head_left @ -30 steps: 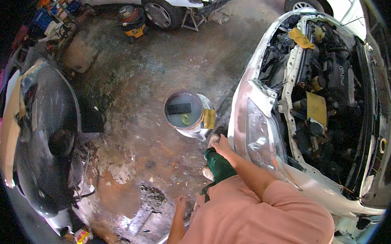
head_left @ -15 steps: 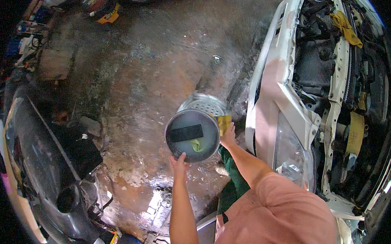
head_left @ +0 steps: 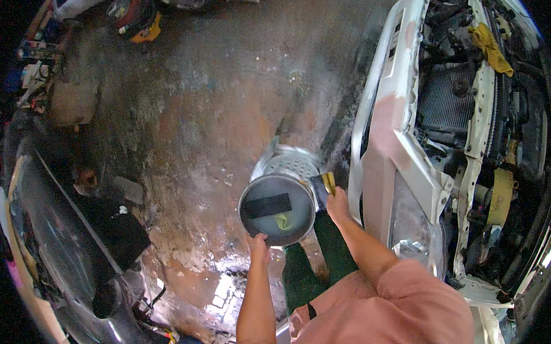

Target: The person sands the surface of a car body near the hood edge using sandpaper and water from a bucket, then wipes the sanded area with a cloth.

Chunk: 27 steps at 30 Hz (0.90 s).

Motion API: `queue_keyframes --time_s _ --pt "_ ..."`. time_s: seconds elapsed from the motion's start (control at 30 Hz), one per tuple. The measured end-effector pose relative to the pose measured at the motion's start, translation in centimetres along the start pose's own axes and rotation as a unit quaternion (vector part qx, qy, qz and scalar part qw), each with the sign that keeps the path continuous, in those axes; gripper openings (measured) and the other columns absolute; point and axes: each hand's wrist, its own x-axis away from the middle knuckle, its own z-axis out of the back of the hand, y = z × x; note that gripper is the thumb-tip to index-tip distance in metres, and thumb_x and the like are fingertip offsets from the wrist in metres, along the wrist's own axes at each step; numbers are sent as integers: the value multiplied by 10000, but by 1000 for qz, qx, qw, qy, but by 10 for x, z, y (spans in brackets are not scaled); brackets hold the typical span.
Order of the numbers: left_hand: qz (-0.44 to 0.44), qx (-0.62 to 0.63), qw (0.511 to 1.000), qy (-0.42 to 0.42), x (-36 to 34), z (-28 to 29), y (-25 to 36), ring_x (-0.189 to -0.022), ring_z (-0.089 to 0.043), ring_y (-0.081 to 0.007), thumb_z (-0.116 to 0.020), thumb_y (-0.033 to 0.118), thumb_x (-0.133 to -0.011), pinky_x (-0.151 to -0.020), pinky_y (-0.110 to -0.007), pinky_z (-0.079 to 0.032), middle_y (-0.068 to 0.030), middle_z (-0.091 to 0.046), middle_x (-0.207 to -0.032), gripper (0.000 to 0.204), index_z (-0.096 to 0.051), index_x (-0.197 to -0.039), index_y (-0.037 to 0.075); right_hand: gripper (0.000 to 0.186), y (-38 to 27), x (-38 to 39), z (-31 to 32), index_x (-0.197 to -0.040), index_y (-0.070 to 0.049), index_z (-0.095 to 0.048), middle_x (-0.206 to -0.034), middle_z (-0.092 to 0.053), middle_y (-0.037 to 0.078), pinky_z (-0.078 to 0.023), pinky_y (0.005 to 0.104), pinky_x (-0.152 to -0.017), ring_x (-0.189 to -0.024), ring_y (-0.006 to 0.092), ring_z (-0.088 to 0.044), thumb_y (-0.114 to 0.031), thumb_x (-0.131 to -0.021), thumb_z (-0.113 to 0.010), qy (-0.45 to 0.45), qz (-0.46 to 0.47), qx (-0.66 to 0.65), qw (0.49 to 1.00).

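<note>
- Now the bucket's (head_left: 313, 221) near rim is clamped by the left hand (head_left: 258, 246), thumb over the edge; a second ago that hand was well clear.
- Yellow sheet (head_left: 330, 183) is pinched by the right hand (head_left: 337, 206), just off the bucket's right side. Half a second ago it was seen flat; now it is turned, with a dark part exposed.
- Bucket is now off-centre, nearer the body, so perforated stool top (head_left: 295, 163) is uncovered beyond it; whether any weight is taken cannot be told.
- Black block (head_left: 266, 205), green scrap (head_left: 281, 221) are left in cloudy water.
- Both hands are judged committed.
</note>
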Motion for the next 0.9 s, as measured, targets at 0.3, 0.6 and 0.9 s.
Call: queue_keyframes --time_s 0.3,0.6,0.9 --pt "51 -38 993 -95 -58 52 -38 -1205 -530 -292 -623 83 -795 -935 -481 -497 -156 -464 -1405 843 -247 -1549 116 158 -74 50 120 -990 -7 -573 -758 -605 166 -479 449 -633 -695 317 -613 -93 -860 -552 -21 88 -175 980" --pt "-552 -537 621 -144 70 13 94 -1273 -523 -441 -755 218 -819 -972 -494 -490 -274 -440 -1482 848 -326 -1537 86 223 -196 147 127 -1043 -111 -670 -1046 -694 176 -531 531 -815 -991 403 -668 -175 -866 -551 -196 274 140 931" --pt "-413 -632 542 -370 25 -3 147 -1045 -661 -401 -575 87 -886 -856 -478 -541 -181 -675 -1135 271 -643 -1148 69 414 -196 102 54 -1239 -83 -647 -1332 -598 160 -491 470 -1006 -1261 374 -556 -131 -828 -671 -117 348 154 917"
